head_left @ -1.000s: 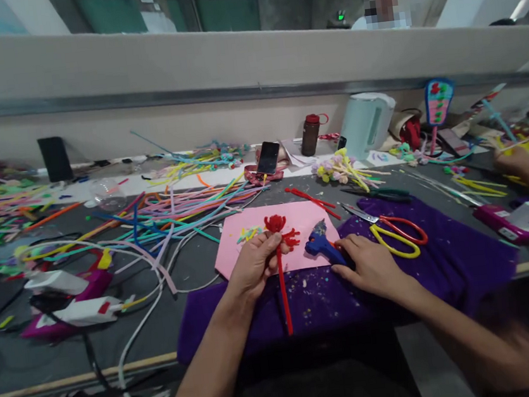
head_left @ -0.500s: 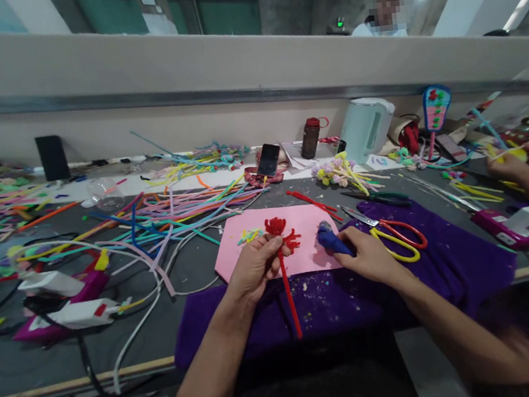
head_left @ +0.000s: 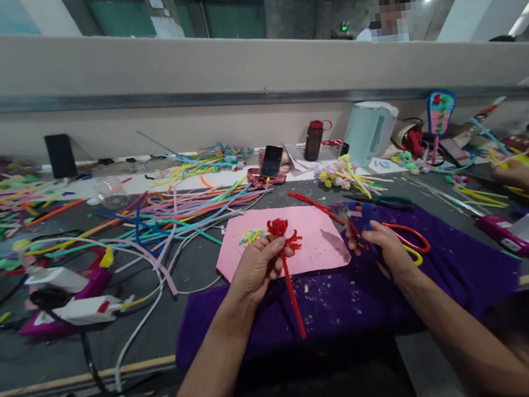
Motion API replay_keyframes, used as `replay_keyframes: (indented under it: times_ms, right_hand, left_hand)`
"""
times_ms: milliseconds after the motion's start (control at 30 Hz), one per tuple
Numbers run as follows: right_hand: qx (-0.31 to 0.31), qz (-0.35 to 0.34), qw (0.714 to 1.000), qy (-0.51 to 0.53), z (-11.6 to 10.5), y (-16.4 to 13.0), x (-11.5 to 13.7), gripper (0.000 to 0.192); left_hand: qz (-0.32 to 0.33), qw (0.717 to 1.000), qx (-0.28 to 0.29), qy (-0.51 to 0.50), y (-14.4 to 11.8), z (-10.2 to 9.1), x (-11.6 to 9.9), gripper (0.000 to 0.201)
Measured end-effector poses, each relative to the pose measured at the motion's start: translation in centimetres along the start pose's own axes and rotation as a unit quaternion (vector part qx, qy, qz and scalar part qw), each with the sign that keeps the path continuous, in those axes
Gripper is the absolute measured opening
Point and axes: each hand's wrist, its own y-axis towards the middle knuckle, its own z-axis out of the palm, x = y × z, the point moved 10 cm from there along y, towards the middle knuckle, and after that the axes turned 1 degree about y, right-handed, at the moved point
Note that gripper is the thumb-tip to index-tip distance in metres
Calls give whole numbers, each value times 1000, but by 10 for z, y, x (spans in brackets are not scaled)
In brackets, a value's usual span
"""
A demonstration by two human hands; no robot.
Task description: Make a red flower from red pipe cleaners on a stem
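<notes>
I see from a camera on my head, facing forward and down over the worktable (head_left: pixel 155 332). It sits close: my forearms (head_left: pixel 218 360) enter along the bottom edge, and my left hand (head_left: pixel 258 261) and right hand (head_left: pixel 389 249) show near, below mid-height. A pale partition (head_left: pixel 182 64) crosses the upper frame.

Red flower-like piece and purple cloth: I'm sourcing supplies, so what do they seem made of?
Red flower-like piece: probably chenille stems, matt; it looks thick and soft-edged. Purple cloth: fabric, perhaps velvet, matt; it drapes in folds, but the weave is unclear.
</notes>
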Motion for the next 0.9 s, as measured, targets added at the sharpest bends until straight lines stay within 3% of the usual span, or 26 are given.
replay_keyframes:
  times_ms: [200, 567, 733, 900]
  right_hand:
    - [25, -14, 998, 58, 18, -17, 12, 27]
    - [183, -57, 978, -87, 79, -52, 26, 46]
    - [190, -77, 970, -128, 94, -51, 28, 43]
    - [169, -80, 972, -140, 93, -48, 25, 39]
  left_hand:
    - [-18, 1000, 0, 0, -2, 0, 2, 26]
    - [-26, 999, 9, -29, -1, 2, 5, 24]
    - [-21, 999, -5, -32, -2, 0, 3, 23]
    - [-15, 999, 0, -48, -2, 0, 2, 22]
